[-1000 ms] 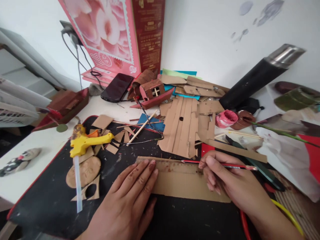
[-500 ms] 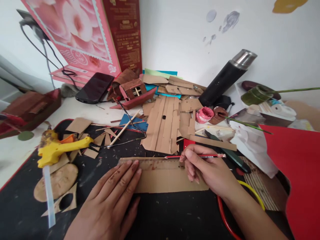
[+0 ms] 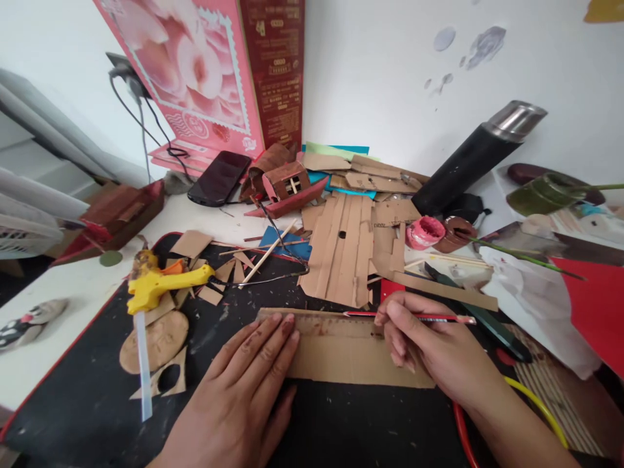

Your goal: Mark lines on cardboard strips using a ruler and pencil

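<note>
A strip of brown cardboard (image 3: 351, 364) lies on the black mat in front of me. Along its upper edge rests a see-through ruler (image 3: 331, 327). My left hand (image 3: 253, 370) is spread flat, its fingertips pressing on the ruler and the strip's left end. In my right hand (image 3: 419, 335) is a red and black pencil (image 3: 359, 314), pinched between thumb and fingers. The pencil lies nearly level, its tip pointing left close to the ruler's top edge. Beneath the right hand's curled fingers is the right part of the strip.
A yellow glue gun (image 3: 160, 283) with a clear glue stick sits at left beside cardboard scraps. Behind the strip lie ridged cardboard (image 3: 338, 253) and a small house-boat model (image 3: 292, 188). A black flask (image 3: 468, 166), a pink paint pot (image 3: 426, 233) and a green cutter (image 3: 487, 318) are at right.
The view has swung left, so everything appears shifted right. Both hands, the pencil, the ruler and the cardboard strip keep about the same places relative to each other.
</note>
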Tool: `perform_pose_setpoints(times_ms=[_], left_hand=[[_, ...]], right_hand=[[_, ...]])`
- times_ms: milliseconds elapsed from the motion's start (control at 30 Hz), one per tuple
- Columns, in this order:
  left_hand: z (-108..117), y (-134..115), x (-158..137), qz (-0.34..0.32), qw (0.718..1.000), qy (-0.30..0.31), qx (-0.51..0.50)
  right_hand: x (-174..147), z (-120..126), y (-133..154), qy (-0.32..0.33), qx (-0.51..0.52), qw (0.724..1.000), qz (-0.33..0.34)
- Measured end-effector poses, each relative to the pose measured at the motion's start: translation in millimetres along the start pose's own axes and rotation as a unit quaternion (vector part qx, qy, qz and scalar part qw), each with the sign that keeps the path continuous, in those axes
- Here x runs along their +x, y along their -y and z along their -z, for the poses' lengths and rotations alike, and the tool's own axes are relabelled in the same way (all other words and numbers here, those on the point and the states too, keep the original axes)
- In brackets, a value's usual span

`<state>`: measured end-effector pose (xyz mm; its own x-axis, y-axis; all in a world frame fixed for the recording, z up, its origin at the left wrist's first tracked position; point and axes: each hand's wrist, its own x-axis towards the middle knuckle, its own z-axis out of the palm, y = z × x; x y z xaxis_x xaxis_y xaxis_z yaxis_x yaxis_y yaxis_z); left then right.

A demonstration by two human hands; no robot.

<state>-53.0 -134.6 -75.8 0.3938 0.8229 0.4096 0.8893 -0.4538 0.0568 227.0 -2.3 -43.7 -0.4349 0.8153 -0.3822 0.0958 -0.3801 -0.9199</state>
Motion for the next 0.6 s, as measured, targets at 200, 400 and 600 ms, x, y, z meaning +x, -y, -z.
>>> perform_pose_setpoints(times_ms=[200,400,600], left_hand=[[2.2,-1.8,4.0,0.004,1.0,-0.006,-0.007],[4.0,-2.6,3.5,0.007,1.0,0.008,-0.009],[3.9,-4.5,2.0,0.016,1.0,0.011,-0.009]], right_hand=[[-0.6,2.3,-3.3,0.001,-0.014,1.0,-0.001],[-1.7,5.8,-5.3,-0.004,-0.026,1.0,-0.002],[-0.2,5.9,-5.1,-0.007,-0.023,1.0,-0.004]])
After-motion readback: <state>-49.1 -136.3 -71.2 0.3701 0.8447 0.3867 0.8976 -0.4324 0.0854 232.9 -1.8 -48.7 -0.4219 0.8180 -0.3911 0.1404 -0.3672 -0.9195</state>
